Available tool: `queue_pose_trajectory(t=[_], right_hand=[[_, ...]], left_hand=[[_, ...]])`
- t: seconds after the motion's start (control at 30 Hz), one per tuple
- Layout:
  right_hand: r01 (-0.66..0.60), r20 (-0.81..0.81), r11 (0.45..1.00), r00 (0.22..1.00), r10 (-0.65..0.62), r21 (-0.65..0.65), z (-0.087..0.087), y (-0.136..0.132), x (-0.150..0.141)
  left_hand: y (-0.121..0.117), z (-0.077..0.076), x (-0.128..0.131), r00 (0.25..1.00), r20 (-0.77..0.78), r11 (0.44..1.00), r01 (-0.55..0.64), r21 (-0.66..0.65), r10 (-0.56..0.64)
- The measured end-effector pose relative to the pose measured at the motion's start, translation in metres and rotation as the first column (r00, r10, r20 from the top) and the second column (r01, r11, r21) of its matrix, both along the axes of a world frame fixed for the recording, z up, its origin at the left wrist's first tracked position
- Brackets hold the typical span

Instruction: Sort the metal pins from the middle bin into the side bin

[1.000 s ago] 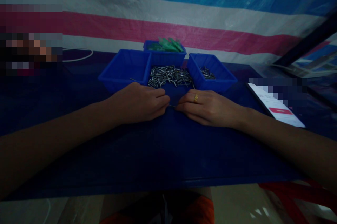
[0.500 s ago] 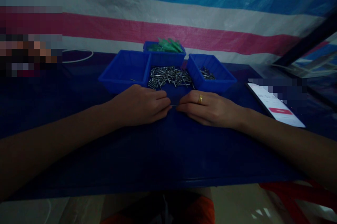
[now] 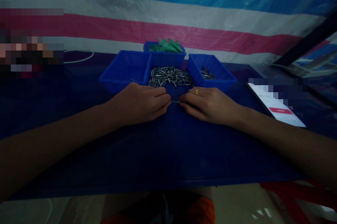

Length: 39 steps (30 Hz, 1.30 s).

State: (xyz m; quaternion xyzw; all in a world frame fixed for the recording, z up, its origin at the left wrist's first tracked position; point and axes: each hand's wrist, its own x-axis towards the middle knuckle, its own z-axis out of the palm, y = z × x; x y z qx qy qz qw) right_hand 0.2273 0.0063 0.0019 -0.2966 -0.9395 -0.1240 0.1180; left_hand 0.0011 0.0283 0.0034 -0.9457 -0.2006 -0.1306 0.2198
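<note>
Metal pin (image 3: 174,102) partly within left hand (image 3: 144,103)

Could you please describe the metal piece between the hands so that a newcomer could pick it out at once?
On the dark blue table, find the metal pile among three blue bins. Nearer the viewer, a thin metal piece shows in the gap between the left hand and the right hand. Unlike its heaped neighbours, it is alone, running side to side.

Thin rod (image 3: 175,102): one end hidden inside the left hand (image 3: 150,104).
Phone (image 3: 280,111): right of the right hand (image 3: 205,103), screen text too small to read.
Red frame (image 3: 295,193): below the right hand, cut off by the right edge.
</note>
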Motion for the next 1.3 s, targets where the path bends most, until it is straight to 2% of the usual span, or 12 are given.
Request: queue_pose_trajectory(t=[0.23,0.6,1.0,1.3], right_hand=[[0.011,-0.035,0.999,0.999,-0.012,-0.047,-0.0001,-0.0003,0.0003],[-0.104,-0.103,0.993,0.989,0.11,0.061,0.0023,-0.0035,-0.0002],[0.032,-0.053,0.998,0.998,-0.03,0.045,0.0001,-0.0024,0.0002],[-0.03,0.0,0.999,1.0,0.03,0.018,0.0015,-0.0007,0.0004]], left_hand=[[0.0009,-0.0013,-0.0006,1.0,-0.008,1.0,-0.016,0.013,0.016],[0.0012,-0.0011,-0.002,0.999,-0.04,1.0,-0.01,0.004,0.011],[0.0016,-0.0024,-0.001,1.0,0.022,1.0,-0.006,0.012,0.005],[-0.0014,0.0021,0.0003,0.994,0.073,0.995,0.07,0.072,-0.075]])
